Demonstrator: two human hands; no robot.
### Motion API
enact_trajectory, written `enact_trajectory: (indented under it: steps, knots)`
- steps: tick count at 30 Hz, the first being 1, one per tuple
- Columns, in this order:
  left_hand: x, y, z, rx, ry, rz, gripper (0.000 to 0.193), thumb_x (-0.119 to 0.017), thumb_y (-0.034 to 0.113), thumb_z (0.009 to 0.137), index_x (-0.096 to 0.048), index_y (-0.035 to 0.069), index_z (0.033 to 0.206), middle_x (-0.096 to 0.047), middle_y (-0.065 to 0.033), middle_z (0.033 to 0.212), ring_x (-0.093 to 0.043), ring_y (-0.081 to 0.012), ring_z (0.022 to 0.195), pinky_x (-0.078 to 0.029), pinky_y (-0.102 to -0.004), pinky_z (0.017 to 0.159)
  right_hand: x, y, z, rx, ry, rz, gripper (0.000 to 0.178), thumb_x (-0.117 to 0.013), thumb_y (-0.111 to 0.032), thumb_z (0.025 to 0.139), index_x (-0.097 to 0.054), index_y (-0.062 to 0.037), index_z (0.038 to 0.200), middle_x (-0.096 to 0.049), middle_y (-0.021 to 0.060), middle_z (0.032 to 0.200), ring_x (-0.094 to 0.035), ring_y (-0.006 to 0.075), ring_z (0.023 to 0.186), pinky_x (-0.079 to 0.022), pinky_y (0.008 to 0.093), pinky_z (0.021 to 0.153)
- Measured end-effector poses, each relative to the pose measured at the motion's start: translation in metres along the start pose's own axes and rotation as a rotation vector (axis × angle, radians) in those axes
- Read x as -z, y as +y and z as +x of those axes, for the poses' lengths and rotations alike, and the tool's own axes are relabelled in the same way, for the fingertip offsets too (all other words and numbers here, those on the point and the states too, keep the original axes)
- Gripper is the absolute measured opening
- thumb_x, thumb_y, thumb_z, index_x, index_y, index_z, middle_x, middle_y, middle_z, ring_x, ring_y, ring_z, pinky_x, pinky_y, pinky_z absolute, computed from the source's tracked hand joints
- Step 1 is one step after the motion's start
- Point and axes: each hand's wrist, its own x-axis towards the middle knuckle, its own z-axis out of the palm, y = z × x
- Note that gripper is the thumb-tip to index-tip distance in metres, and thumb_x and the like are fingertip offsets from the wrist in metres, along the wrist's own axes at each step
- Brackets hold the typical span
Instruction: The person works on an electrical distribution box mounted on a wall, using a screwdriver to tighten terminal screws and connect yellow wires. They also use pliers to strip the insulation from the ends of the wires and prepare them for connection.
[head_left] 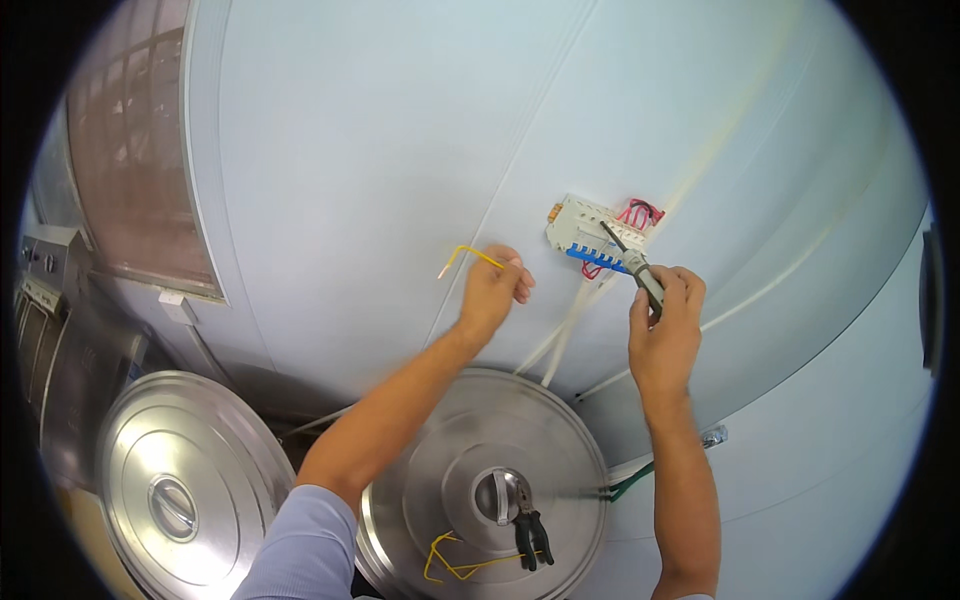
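Left hand [490, 298] pinches yellow wire [463, 248], one end hidden; right hand [668, 335] grips screwdriver [635, 264], handle [650, 287] partly covered

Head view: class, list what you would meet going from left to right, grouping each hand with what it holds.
Knobbed metal panel → tilted steel lid → left hand with bent yellow wire → wall-mounted electrical unit → right hand with slim tool → dark object at the right rim.

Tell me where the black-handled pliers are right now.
In the head view, the pliers lie low and slightly right of center, on the right-hand metal lid, just right of its handle, overlapping bent yellow wire.
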Motion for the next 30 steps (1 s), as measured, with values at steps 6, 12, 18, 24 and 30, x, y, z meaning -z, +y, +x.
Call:
enact_trajectory:
  steps: [6,12,18,24,30]
  knots:
    - [-0.048,-0.032,0.011,0.237,0.081,-0.123,0.041,-0.045,0.029,0.106,-0.055,-0.004,0.129,-0.068,-0.0132,0.110,-0.064,-0.0158,0.083,-0.052,-0.0310,0.069,0.010,-0.004,0.015,0.056,-0.031,-0.034,0.030,-0.066,-0.007,0.089,-0.060,-0.0074,0.118,-0.054,0.0119,0.119,-0.066,0.0266,0.079,-0.056,0.0350,0.065]
    - [-0.060,-0.024,0.037,0.298,0.101,-0.508,0.041,-0.040,0.029,0.107,-0.054,-0.004,0.128,-0.062,-0.0146,0.124,-0.061,-0.0240,0.115,-0.050,-0.0381,0.099,0.012,-0.008,0.022,0.106,-0.040,-0.072,0.028,-0.065,-0.007,0.089,-0.060,-0.0073,0.117,-0.055,0.0135,0.118,-0.066,0.0277,0.080,-0.057,0.0347,0.064]
    - [-0.070,-0.013,0.023,0.376,0.134,-0.662,0.035,-0.037,0.022,0.108,-0.053,-0.004,0.125,-0.061,-0.0142,0.123,-0.060,-0.0247,0.117,-0.048,-0.0389,0.106,0.013,-0.006,0.023,0.106,-0.033,-0.077,0.027,-0.065,-0.007,0.090,-0.060,-0.0075,0.117,-0.054,0.0140,0.118,-0.067,0.0291,0.080,-0.057,0.0360,0.063]
    - [-0.074,-0.015,0.018,0.323,0.155,-0.713,0.035,-0.038,0.021,0.108,-0.053,-0.007,0.124,-0.060,-0.0156,0.124,-0.059,-0.0227,0.116,-0.048,-0.0347,0.106,0.010,-0.011,0.023,0.135,-0.022,-0.097,0.028,-0.066,-0.007,0.089,-0.060,-0.0076,0.116,-0.054,0.0140,0.117,-0.067,0.0294,0.078,-0.057,0.0366,0.064]
    - [-0.078,-0.012,0.010,0.328,0.150,-0.739,0.035,-0.038,0.021,0.108,-0.053,-0.007,0.124,-0.058,-0.0167,0.124,-0.059,-0.0227,0.115,-0.049,-0.0339,0.106,0.013,-0.008,0.024,0.122,-0.037,-0.098,0.027,-0.066,-0.005,0.089,-0.060,-0.0072,0.116,-0.054,0.0137,0.116,-0.067,0.0289,0.078,-0.056,0.0371,0.064]
